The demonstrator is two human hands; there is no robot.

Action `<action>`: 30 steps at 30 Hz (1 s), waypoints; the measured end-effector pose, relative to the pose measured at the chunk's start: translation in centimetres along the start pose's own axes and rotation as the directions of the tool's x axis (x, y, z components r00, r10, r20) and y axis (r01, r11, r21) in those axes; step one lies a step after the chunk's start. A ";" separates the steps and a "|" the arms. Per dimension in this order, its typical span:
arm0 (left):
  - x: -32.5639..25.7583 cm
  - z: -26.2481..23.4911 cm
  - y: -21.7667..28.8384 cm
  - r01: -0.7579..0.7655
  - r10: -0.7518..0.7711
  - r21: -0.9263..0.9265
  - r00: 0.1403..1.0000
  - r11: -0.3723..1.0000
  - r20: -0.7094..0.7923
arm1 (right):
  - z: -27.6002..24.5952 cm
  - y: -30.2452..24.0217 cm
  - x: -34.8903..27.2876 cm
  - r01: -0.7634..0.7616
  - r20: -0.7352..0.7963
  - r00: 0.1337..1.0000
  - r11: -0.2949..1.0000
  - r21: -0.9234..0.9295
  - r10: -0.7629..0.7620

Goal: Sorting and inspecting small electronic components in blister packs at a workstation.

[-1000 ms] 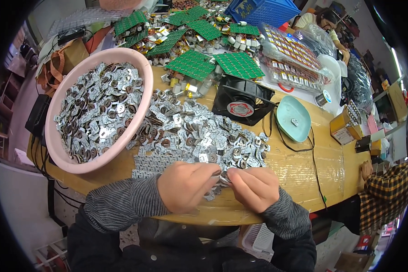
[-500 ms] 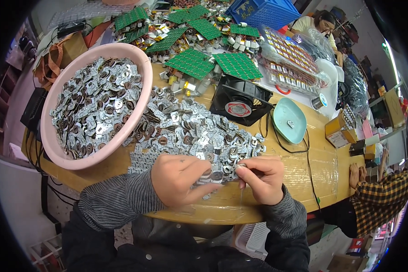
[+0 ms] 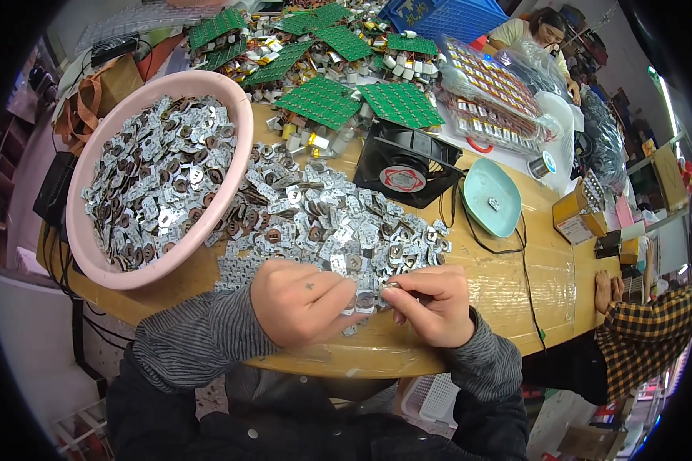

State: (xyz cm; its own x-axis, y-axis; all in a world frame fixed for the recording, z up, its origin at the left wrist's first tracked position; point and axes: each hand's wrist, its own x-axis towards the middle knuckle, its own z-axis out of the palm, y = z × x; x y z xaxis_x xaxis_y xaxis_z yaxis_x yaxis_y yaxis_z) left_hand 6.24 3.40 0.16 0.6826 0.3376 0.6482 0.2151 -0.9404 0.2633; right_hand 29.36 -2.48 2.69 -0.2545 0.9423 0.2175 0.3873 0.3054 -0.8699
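One metal piece (image 3: 392, 285) right of the pink basin (image 3: 244, 127), pinched by the right hand (image 3: 438, 307), wants steadiness; the left hand (image 3: 300, 302) hides its grip.

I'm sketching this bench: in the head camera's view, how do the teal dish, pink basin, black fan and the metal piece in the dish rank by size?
Largest to smallest, as they look:
1. Pink basin
2. Black fan
3. Teal dish
4. Metal piece inside it

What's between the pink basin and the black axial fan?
In the head view, a heap of small metal parts, then some bare tabletop beside the fan.
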 end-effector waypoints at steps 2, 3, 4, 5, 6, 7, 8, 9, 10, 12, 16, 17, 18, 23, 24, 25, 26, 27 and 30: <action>-0.1 0.0 -0.1 -0.010 0.009 0.016 1.000 1.000 0.013 | 0.1 0.2 0.1 0.006 0.000 1.000 1.000 -0.011 -0.006; 0.0 0.0 -0.1 -0.003 0.003 0.024 1.000 1.000 0.005 | 0.1 0.3 0.1 0.011 -0.001 1.000 1.000 -0.022 -0.011; -0.1 0.1 0.0 0.006 -0.006 0.033 1.000 0.999 -0.003 | 0.1 0.4 0.1 0.012 0.001 1.000 1.000 -0.021 -0.011; -0.1 0.1 0.1 0.008 -0.008 0.034 1.000 0.999 -0.004 | 0.0 0.5 0.1 0.030 0.015 0.999 0.999 -0.045 -0.029; -0.1 0.2 0.2 0.046 -0.046 0.016 0.999 0.999 -0.003 | -0.1 0.6 0.1 0.048 0.029 0.999 0.996 -0.069 -0.046; -0.2 0.2 0.2 0.082 -0.082 -0.001 0.997 0.997 -0.001 | -0.1 0.7 0.1 0.049 0.028 0.998 0.996 -0.069 -0.047; -0.1 0.2 0.2 0.080 -0.080 0.000 0.997 0.997 0.000 | -0.1 0.7 0.1 0.050 0.035 0.998 0.996 -0.074 -0.048; -0.1 0.2 0.2 0.080 -0.080 0.002 0.997 0.997 0.002 | -0.1 0.7 0.1 0.052 0.041 0.998 0.996 -0.078 -0.049; -0.1 0.3 0.2 0.080 -0.080 0.005 0.997 0.997 0.004 | -0.1 0.7 0.1 0.052 0.040 0.998 0.996 -0.077 -0.049; -0.2 0.3 0.2 0.052 -0.052 0.027 0.999 0.998 0.006 | 0.2 0.6 0.1 0.025 0.005 1.000 0.998 -0.058 -0.024; 0.0 0.1 0.0 -0.040 0.034 0.088 0.997 0.995 0.071 | 0.5 0.7 0.1 0.014 -0.025 1.000 0.999 -0.040 -0.015; -0.1 0.1 0.0 -0.040 0.034 0.087 0.997 0.995 0.071 | 0.6 0.7 0.1 -0.001 -0.034 0.999 0.999 -0.039 -0.001; -0.3 0.3 0.0 -0.045 0.040 0.074 0.997 0.996 0.065 | 0.6 0.7 0.1 -0.015 -0.042 0.999 0.999 -0.038 0.013; -0.3 0.3 -0.1 -0.038 0.035 0.074 0.998 0.997 0.046 | 0.9 0.5 0.1 -0.043 -0.055 0.998 0.999 -0.006 0.043; -0.3 0.2 0.0 -0.026 0.022 0.065 0.998 0.998 0.059 | 0.8 0.4 0.1 -0.052 -0.053 0.997 0.999 -0.006 0.052; -0.4 0.2 0.0 -0.015 0.011 0.054 0.997 0.998 0.074 | 0.8 0.4 0.1 -0.053 -0.053 0.997 0.999 -0.007 0.053; -0.3 0.2 0.1 -0.016 0.012 0.052 0.997 0.999 0.073 | 0.8 0.5 0.2 -0.040 -0.049 0.998 0.999 0.002 0.040; -0.2 0.2 0.2 0.009 -0.012 0.048 0.999 0.999 0.050 | 0.7 0.6 0.2 -0.026 -0.046 0.999 1.000 0.011 0.027; -0.1 0.1 0.1 0.105 -0.106 0.014 0.994 0.994 0.030 | 0.5 0.4 0.6 0.032 -0.105 0.994 0.999 -0.027 -0.034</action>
State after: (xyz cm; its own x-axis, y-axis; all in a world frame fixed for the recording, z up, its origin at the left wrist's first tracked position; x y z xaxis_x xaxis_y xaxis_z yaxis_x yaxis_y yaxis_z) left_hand 6.24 3.23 0.03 0.6765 0.4337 0.5952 0.2954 -0.9001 0.3201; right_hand 28.94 -1.84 2.24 -0.1731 0.9405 0.2925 0.4028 0.3386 -0.8504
